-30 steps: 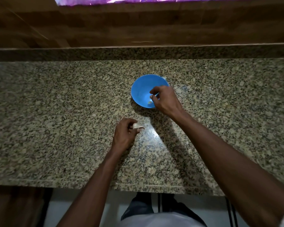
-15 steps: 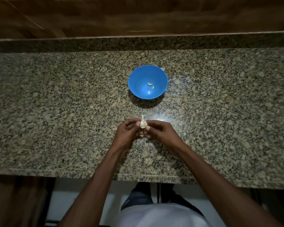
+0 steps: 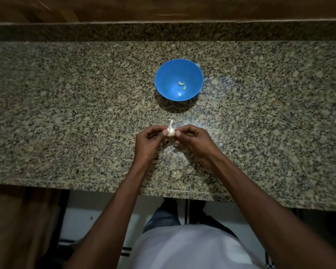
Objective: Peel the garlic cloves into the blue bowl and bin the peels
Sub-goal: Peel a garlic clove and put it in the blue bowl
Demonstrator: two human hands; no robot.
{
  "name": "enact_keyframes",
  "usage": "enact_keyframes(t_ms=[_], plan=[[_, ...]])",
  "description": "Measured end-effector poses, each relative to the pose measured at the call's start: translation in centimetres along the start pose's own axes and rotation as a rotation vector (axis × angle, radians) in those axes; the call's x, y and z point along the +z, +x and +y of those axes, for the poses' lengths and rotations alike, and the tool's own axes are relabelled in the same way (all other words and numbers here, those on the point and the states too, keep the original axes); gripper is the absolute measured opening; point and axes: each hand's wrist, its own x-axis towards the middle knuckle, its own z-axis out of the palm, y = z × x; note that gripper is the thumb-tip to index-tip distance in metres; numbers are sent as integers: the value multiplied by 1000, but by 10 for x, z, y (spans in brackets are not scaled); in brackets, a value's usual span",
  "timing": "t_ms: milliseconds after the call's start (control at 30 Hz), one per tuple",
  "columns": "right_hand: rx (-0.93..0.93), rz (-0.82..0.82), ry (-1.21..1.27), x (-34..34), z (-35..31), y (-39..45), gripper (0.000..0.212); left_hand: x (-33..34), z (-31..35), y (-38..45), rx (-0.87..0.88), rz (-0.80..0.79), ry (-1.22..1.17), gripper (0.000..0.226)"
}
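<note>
A blue bowl [image 3: 164, 84] stands on the granite counter, with two peeled garlic cloves [image 3: 182, 85] lying inside it. Nearer to me, a small white piece of garlic [image 3: 170, 131] with a thin stalk sticking up is pinched between both hands above the counter. My left hand [image 3: 148, 141] grips it from the left with thumb and fingers. My right hand [image 3: 194, 140] grips it from the right the same way. No bin is in view.
The speckled granite counter [image 3: 66, 113] runs the full width, with a raised granite ledge and a wooden wall behind. Its front edge [image 3: 85, 183] is close to my body. A few pale flakes [image 3: 175, 171] lie on the counter under my wrists.
My right hand left the bowl and came back to join the left hand on the garlic. The two cloves now show in the bowl. Both hands hold much as half a second ago.
</note>
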Motion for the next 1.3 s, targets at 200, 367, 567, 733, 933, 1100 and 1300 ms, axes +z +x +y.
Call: enact_keyframes(t_ms=[200, 367, 567, 733, 933, 1100, 1300], plan=[[28, -74, -34, -2, -3, 4, 29, -1, 1, -6, 59, 4, 92, 12], [12, -59, -114, -2, -1, 7, 28, -2, 2, -12, 109, 10, 154, 20], [-77, -9, -181, 2, 5, 4, 29, 7, 0, -12, 184, 82, 348, 27], [-53, 72, -115, 8, 14, 5, 30, 16, 1, -12, 222, 149, 527, 25], [2, 123, -32, 17, 17, 7, 27, 27, 7, -14, 250, 219, 610, 20], [115, 150, 112, 24, 11, 8, 23, 38, 7, -19, 280, 289, 610, 21], [147, 158, 143, 19, 17, -1, 18, 44, -1, -35, 285, 316, 620, 21]])
